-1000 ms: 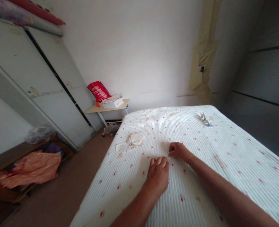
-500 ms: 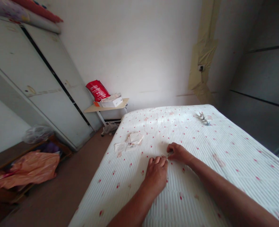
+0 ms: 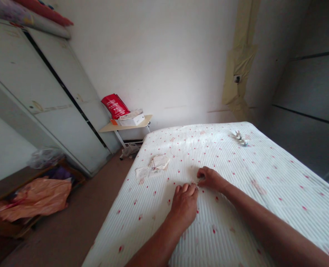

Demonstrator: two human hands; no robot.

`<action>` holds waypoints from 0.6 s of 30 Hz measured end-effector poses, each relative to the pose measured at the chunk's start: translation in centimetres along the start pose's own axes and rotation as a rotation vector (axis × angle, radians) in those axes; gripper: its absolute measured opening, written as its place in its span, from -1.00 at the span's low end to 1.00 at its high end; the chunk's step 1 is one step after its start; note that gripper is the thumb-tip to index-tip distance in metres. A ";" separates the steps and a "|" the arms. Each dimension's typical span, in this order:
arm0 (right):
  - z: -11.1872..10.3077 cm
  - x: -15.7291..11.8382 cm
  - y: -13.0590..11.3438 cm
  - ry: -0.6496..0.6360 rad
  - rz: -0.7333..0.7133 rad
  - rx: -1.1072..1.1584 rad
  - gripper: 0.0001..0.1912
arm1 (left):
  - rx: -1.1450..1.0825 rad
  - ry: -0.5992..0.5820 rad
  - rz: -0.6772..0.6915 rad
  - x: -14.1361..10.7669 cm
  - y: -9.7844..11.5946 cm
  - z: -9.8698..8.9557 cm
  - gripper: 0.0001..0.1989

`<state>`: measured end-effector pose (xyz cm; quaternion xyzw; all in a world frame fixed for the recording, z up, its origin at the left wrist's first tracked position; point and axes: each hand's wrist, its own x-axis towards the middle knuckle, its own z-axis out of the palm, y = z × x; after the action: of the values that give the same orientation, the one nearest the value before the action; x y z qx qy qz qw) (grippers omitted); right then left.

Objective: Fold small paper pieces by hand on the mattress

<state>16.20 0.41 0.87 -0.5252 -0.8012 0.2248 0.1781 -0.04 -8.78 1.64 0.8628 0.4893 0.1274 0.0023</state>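
My left hand [image 3: 184, 202] rests low on the white quilted bed cover [image 3: 217, 230], its fingers curled together and pointing away from me. Just to its right, my right hand [image 3: 209, 178] is pinched, thumb against forefinger. A small pale thing lies between the fingertips of both hands; it is too small to name. Farther off to the left are several printed paper slips or labels [image 3: 156, 165], partly overlapping. Near the far right of the bed sits a small cluster of whitish and grey pieces [image 3: 239, 138], whose kind I cannot make out.
Beyond the bed's far left corner stands a small table [image 3: 108, 128] with a red bag [image 3: 114, 106] and a white box [image 3: 132, 119]. A wardrobe [image 3: 50, 96] is at left, above a low wooden bench holding an orange plastic bag [image 3: 38, 196]. A wall socket [image 3: 237, 78] is at the back.
The view has shifted very slightly. Both hands keep almost the same place and pose on the bed.
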 end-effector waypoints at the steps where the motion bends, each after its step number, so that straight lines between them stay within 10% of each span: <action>1: 0.0 0.0 0.0 -0.004 0.003 -0.005 -0.82 | -0.004 0.011 -0.001 -0.2 0.0 0.1 -0.66; 10: 0.1 0.3 0.1 -0.013 0.012 -0.008 -0.83 | -0.002 0.117 -0.098 -3.4 -0.4 0.6 -0.79; 18: 0.1 0.1 -0.2 -0.002 0.002 0.003 -0.83 | -0.109 0.143 0.078 -1.4 -1.0 0.0 -0.54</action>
<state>15.97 0.44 0.89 -0.5255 -0.8004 0.2268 0.1780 -1.54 -9.46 1.25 0.8686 0.4463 0.2151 0.0096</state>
